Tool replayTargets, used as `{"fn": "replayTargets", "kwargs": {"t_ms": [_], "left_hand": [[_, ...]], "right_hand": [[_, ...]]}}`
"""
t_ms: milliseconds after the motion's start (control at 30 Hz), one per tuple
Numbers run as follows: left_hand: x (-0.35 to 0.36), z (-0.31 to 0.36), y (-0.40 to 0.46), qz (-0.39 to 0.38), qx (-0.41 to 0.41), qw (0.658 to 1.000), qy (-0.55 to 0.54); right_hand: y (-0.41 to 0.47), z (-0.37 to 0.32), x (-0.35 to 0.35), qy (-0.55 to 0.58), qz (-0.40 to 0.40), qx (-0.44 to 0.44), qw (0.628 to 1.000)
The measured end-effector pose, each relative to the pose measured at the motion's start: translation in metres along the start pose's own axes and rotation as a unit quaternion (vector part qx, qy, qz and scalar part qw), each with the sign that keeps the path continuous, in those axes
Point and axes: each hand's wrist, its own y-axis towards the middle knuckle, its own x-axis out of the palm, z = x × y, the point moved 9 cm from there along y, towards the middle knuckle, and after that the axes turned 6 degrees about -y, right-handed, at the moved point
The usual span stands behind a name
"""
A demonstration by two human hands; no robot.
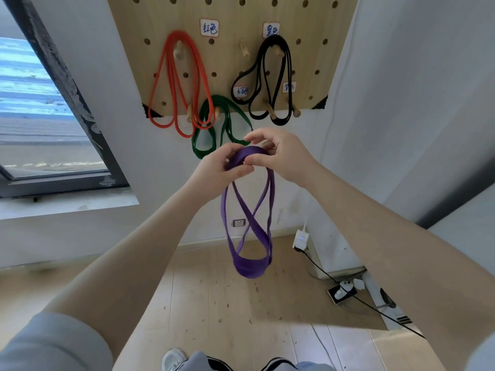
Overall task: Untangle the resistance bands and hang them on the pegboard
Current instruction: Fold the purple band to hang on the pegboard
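Observation:
A purple resistance band hangs doubled and crossed in front of me, below the wooden pegboard. My left hand grips its top from the left, and my right hand pinches the same top fold from the right. On the pegboard an orange band hangs from a peg at the left, a green band from a lower middle peg, and a black band from a peg at the right. A free peg sticks out at the board's lower right.
A window with a dark frame is on the left wall. White wall corners close in on the right. On the wooden floor at the right lie a power strip, a white adapter and black cables. My shoe shows at the bottom.

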Motion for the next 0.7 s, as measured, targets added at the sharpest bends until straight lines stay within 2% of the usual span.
{"fn": "replayTargets", "kwargs": {"t_ms": [67, 167, 300, 400, 533, 633, 700], "left_hand": [[0.007, 0.008, 0.005, -0.038, 0.011, 0.999, 0.035], [0.015, 0.018, 0.01, -0.07, 0.023, 0.994, 0.083], [0.03, 0.026, 0.008, -0.109, 0.036, 0.99, 0.078], [0.024, 0.025, 0.004, -0.086, 0.031, 0.995, 0.034], [0.009, 0.009, -0.007, -0.018, 0.0, 0.998, -0.053], [0.018, -0.012, -0.017, -0.037, -0.048, 0.994, -0.089], [0.028, -0.018, -0.022, -0.055, -0.063, 0.988, -0.128]], "right_hand": [[-0.007, 0.014, -0.001, 0.046, -0.004, 0.034, 0.998], [-0.023, 0.033, 0.003, 0.175, -0.018, 0.074, 0.982], [-0.043, 0.054, 0.023, 0.287, -0.059, 0.107, 0.95], [-0.057, 0.063, 0.037, 0.276, -0.095, 0.126, 0.948], [-0.056, 0.057, 0.023, 0.269, -0.004, 0.115, 0.956], [-0.046, 0.038, 0.012, 0.298, 0.024, 0.099, 0.949], [-0.039, 0.024, 0.007, 0.277, 0.028, 0.08, 0.957]]}}
